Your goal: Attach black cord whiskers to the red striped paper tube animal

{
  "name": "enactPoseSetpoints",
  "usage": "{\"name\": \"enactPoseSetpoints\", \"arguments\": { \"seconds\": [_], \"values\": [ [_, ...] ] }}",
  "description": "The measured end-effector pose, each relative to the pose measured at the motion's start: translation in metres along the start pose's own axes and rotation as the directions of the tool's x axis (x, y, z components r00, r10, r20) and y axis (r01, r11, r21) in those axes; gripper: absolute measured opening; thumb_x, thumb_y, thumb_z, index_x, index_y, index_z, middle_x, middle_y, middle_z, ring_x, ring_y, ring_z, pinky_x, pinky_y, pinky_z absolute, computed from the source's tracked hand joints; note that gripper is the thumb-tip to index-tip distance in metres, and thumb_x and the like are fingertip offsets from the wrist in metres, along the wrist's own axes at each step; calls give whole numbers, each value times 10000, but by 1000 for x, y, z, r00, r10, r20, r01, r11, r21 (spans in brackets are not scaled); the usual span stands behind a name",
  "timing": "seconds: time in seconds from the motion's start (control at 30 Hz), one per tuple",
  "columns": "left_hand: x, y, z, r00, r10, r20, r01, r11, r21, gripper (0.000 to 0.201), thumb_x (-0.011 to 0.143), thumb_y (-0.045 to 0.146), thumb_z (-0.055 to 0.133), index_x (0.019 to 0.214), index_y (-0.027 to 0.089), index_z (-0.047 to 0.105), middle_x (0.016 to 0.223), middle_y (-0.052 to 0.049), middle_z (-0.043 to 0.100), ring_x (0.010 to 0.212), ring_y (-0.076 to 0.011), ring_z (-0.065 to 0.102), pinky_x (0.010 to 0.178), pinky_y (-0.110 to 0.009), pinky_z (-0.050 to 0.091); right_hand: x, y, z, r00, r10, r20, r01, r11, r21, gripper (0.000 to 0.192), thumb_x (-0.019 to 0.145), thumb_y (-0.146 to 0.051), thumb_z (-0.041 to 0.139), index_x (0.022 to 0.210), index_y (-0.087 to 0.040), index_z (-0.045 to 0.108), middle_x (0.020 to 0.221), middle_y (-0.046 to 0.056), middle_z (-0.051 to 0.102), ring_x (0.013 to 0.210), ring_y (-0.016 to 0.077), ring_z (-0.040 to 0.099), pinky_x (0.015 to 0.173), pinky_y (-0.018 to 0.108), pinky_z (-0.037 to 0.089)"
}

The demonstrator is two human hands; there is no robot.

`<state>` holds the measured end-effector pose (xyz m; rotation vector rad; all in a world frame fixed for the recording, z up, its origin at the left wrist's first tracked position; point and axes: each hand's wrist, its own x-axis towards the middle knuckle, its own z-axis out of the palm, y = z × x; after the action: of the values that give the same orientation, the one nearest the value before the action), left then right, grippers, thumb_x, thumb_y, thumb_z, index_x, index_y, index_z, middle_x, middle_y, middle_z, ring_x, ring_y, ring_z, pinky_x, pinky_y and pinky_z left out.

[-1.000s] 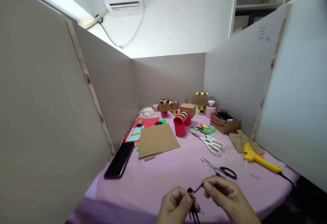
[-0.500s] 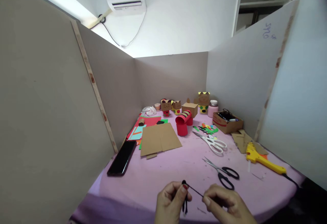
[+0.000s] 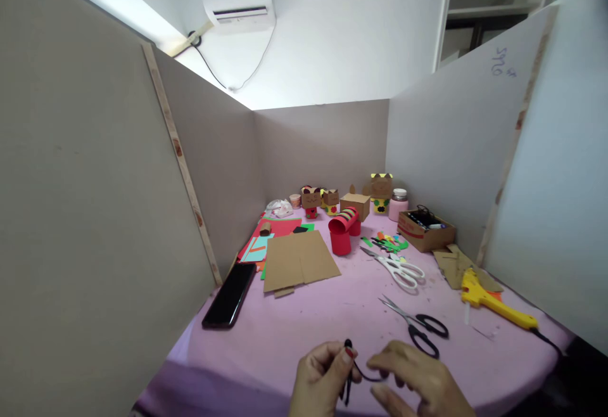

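Black cord (image 3: 348,343) is gathered in a small bundle at the near edge of the table, low in front of the person, its dark rounded top poking up between the fingertips of the left hand (image 3: 323,376). From where I stand, that hand has its thumb and forefinger closed narrowly on the bundle, the red thumbnail towards me, and a few strands hang down below the grip. One loose strand (image 3: 363,376) curves off towards the right hand (image 3: 418,376), whose thumb and fingers are spread well apart; the strand's tip ends right by those fingers, and I cannot tell whether it touches them. Just beyond the right hand lie black-handled scissors (image 3: 409,317) on the pink-purple tablecloth (image 3: 323,315), their blades slightly parted and pointing away to the left. Farther back are white-handled scissors (image 3: 390,263), near a little heap of cut paper scraps (image 3: 396,246). A yellow glue gun (image 3: 498,307) rests over on the right, its black cable running off the table's edge, while a black smartphone (image 3: 229,295) lies at the left edge. Between the phone and a red paper model (image 3: 340,243) with a striped top sits a flat cardboard sheet (image 3: 300,262), partly covering some coloured paper
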<state>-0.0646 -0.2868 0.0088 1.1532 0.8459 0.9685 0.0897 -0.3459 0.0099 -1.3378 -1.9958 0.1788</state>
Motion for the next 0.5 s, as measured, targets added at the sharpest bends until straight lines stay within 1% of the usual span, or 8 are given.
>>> {"name": "enactPoseSetpoints", "arguments": {
  "seconds": [0.07,0.1,0.17,0.23,0.3,0.43,0.5],
  "values": [
    [-3,4,2,999,14,31,-17,997,77,389,550,528,708,481,158,608,457,10,541,472,-98,362,517,-241,270,5,-4,-10,985,152,-79,-137,976,170,233,848,-361,485,943,-209,634,767,53,662,644,163,608,592,246,478],
    [-5,6,3,999,14,47,-19,995,99,382,561,526,701,499,158,618,465,7,548,475,-100,365,516,-242,271,9,-6,-14,973,215,-82,-190,952,238,246,841,-386,488,939,-214,635,757,45,656,626,161,596,567,246,469],
    [-9,9,6,997,4,80,-14,992,124,399,573,547,681,519,154,627,489,-9,570,499,-115,408,529,-245,291,16,-10,-18,960,277,-31,-251,907,340,253,818,-414,510,877,-209,646,723,32,641,604,158,576,532,242,445],
    [-11,10,9,994,-6,109,-11,989,150,429,580,571,661,513,149,628,499,-22,576,523,-129,444,545,-248,312,21,-14,-19,960,278,12,-260,882,393,252,805,-404,523,759,-188,643,664,20,612,587,150,555,534,241,424],
    [-13,10,11,991,-20,131,-2,987,163,437,581,578,657,516,147,636,499,-24,574,523,-131,455,550,-249,323,24,-17,-18,963,268,26,-254,874,414,263,813,-368,506,660,-178,604,630,11,581,582,143,537,550,243,408],
    [-13,10,10,986,-50,157,24,987,161,397,553,544,697,517,154,633,475,-8,559,490,-116,428,530,-243,311,22,-19,-14,955,294,37,-283,867,411,226,820,-330,480,644,-192,514,620,-15,526,594,141,493,550,242,371],
    [-13,10,10,984,-57,171,31,987,155,378,549,522,710,514,155,624,464,4,541,477,-104,397,516,-237,293,21,-18,-13,949,312,53,-302,842,448,243,829,-357,469,644,-200,481,608,-32,485,592,135,467,546,238,358]
  ]
}}
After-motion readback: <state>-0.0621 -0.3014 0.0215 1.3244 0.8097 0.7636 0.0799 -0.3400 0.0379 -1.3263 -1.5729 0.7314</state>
